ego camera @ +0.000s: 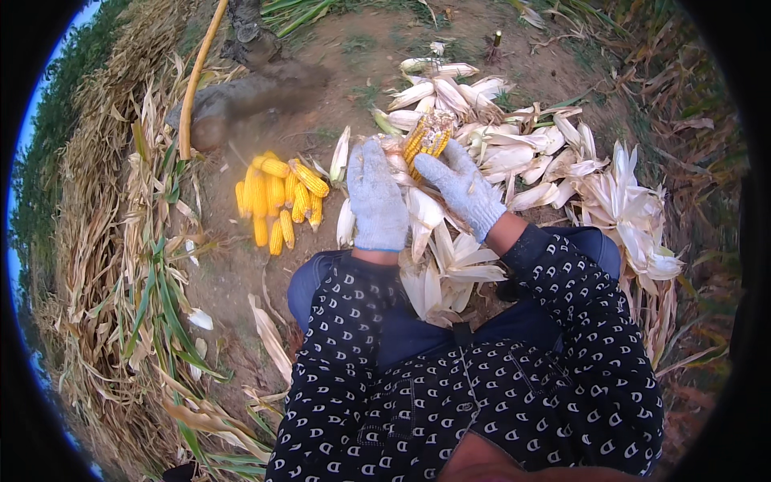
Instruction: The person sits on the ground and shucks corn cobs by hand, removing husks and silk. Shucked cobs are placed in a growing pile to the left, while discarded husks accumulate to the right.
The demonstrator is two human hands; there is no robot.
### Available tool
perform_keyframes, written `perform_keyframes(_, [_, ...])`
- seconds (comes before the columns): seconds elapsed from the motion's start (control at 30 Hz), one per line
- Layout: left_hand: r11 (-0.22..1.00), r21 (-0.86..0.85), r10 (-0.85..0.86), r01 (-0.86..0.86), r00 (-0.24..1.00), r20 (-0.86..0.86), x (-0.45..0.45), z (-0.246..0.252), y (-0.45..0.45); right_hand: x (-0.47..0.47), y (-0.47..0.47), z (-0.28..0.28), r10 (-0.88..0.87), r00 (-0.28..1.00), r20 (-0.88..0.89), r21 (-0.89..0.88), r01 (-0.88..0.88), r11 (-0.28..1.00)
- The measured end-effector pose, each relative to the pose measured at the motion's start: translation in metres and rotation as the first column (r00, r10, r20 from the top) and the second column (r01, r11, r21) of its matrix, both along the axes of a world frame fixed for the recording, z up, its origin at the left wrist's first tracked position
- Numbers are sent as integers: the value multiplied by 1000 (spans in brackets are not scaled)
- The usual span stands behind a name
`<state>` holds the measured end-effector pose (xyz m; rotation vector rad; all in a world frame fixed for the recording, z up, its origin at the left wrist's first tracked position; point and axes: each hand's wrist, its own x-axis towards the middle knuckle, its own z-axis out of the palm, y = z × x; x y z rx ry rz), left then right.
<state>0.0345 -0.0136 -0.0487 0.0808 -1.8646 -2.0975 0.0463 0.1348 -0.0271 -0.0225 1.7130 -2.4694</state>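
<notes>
My right hand point(461, 187), in a pale knitted work glove, grips a yellow ear of corn point(429, 140). Kernels at the ear's upper end look damaged or missing, and its lower part is covered by the glove. Peeled husk point(423, 208) hangs from below the ear between my hands. Close on the ear's left is my left hand point(377, 196), gloved too, fingers stretched forward along the husk. Its thumb is hidden, so whether it pinches the husk does not show. Loose husk leaves point(461, 268) lie between my knees.
Husked yellow corn ears point(265, 190) are piled on bare soil to the left. Ears in pale husks point(506, 144) spread ahead and right. An opened husk point(626, 211) lies beside my right knee. A wooden stick point(199, 84) stands at upper left, near dry stalks point(102, 241).
</notes>
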Motion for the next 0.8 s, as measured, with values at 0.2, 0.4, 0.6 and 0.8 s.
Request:
perform_keyframes(0.2, [850, 506, -161, 147, 987, -16, 12, 34, 4, -2, -1, -8, 68, 956, 286, -457, 74, 886])
perform_keyframes(0.4, [992, -59, -115, 109, 986, -119, 10, 32, -1, -1, -2, -4, 49, 971, 232, -288, 21, 957])
perform_keyframes(0.6, [925, 365, -73, 101, 993, -89, -2, 48, -34, -19, 22, 8, -49, 964, 260, -510, 180, 841])
perform_keyframes(0.8, [950, 309, -20, 33, 999, -43, -6, 59, -49, -37, 49, 13, -171, 978, 120, -367, 204, 907])
